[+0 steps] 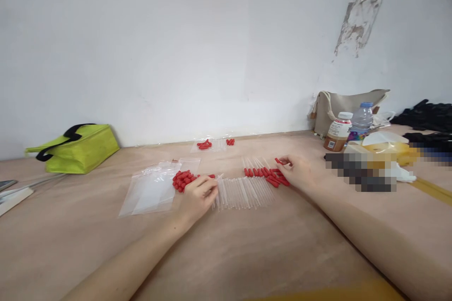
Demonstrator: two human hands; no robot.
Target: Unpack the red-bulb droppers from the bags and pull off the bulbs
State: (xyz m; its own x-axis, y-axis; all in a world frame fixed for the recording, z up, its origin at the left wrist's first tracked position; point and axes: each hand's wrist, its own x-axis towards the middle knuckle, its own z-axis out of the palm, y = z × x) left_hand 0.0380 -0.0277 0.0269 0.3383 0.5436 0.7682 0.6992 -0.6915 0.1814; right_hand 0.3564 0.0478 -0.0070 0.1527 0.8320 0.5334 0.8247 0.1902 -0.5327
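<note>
Between the thumb and fingers of my right hand (295, 169) is a small red dropper bulb (278, 161). Below and beside that hand lie more loose red bulbs (272, 181). A row of clear thin tubes with red bulbs on their near ends, like droppers (255, 172), stretches to its left. My left hand (197, 200) has its fingers curled together at the left end of a row of bare clear tubes (243, 193); what they pinch is hidden. Just behind it sits a pile of red bulbs (181, 179), with one single bulb (211, 176) near its fingertips.
Flat clear zip bags (151, 188) lie left of the pile. Further back, near the wall, are another bag (219, 146) and red bulbs. A lime-green bag (83, 148) stands far left. Bottles (339, 131), a beige bag (328, 108) and yellow packaging (388, 148) crowd the right.
</note>
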